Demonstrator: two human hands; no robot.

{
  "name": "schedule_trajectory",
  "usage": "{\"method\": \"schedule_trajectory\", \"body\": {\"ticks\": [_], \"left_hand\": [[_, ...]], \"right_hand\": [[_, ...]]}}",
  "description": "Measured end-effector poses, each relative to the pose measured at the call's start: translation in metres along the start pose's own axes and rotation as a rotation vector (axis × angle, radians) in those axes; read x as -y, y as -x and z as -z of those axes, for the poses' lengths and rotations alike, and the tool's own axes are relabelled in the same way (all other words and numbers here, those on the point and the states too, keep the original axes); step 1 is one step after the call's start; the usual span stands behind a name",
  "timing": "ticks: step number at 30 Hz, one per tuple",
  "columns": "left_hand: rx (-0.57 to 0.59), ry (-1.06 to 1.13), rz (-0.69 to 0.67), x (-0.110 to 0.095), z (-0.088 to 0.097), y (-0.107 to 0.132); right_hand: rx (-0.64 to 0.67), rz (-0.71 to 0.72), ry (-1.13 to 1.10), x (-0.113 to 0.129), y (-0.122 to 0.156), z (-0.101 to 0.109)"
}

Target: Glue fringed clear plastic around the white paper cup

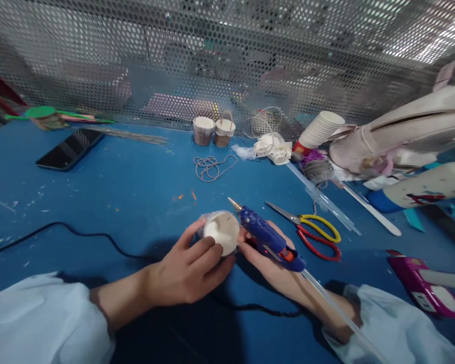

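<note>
My left hand (191, 270) is closed around a small white paper cup (222, 231), held on its side just above the blue table (129, 187) with its white base facing me. My right hand (267, 260) grips a blue hot glue gun (269, 237) with an orange trigger. Its brass nozzle points up and left, just past the cup's upper right rim. A clear glue stick (326, 298) sticks out of the gun's back toward my right sleeve.
Yellow and red scissors (313, 230) lie right of the gun. A black cable (79, 235) crosses the near table. A phone (68, 150) lies far left. Two small cups (214, 130), a cord loop (210, 168), stacked cups (320, 129), clutter and a perforated metal wall sit behind.
</note>
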State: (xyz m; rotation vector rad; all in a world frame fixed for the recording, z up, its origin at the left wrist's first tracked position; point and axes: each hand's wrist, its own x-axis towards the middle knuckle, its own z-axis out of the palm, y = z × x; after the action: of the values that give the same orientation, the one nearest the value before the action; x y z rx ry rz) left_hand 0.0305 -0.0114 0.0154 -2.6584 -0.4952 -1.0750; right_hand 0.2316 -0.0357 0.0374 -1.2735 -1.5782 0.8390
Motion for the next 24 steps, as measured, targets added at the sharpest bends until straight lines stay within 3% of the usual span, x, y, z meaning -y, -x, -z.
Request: {"method": "schedule_trajectory", "body": {"ticks": [5,14,24], "left_hand": [[0.004,-0.075,-0.102,0.001,0.009,-0.003],[0.02,-0.187,-0.1,0.002,0.015,-0.005],[0.062,-0.266,-0.085,0.004,0.019,-0.003]], "right_hand": [[0.0,-0.02,-0.006,-0.002,-0.003,0.002],[-0.015,0.0,-0.056,-0.003,-0.002,0.0],[-0.045,-0.173,-0.26,-0.011,-0.002,-0.005]]}}
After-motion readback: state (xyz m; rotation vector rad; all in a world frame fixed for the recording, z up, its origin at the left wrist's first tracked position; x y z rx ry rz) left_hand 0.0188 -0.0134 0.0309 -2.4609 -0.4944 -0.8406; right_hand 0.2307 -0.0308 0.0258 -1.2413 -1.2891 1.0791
